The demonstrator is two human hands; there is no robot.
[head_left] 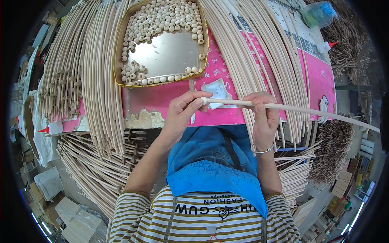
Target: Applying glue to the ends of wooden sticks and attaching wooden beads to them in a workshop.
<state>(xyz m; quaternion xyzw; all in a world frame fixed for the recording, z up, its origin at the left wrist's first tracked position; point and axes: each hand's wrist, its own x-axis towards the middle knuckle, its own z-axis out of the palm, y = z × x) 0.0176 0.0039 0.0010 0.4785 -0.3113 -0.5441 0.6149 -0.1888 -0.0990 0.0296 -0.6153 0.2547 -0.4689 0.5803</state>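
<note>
Both hands are on one long pale wooden stick (310,110), which runs off to the right. At its left end sits a small wooden bead (204,100), pinched between the thumb and fingers of my left hand (185,106). My right hand (262,113) is wrapped round the stick a little further along. Just behind the stick, on the pink table covering, rests a small white tray (217,88). A shallow box (162,54) with many round wooden beads, each with a hole, stands at the back in the middle.
Bundles of wooden sticks (103,77) lie on the left of the table, and more sticks (243,60) lie on the right. A white bottle with a red tip (325,47) and a greenish plastic container (318,15) stand at the far right. More sticks (93,170) are stacked below the table.
</note>
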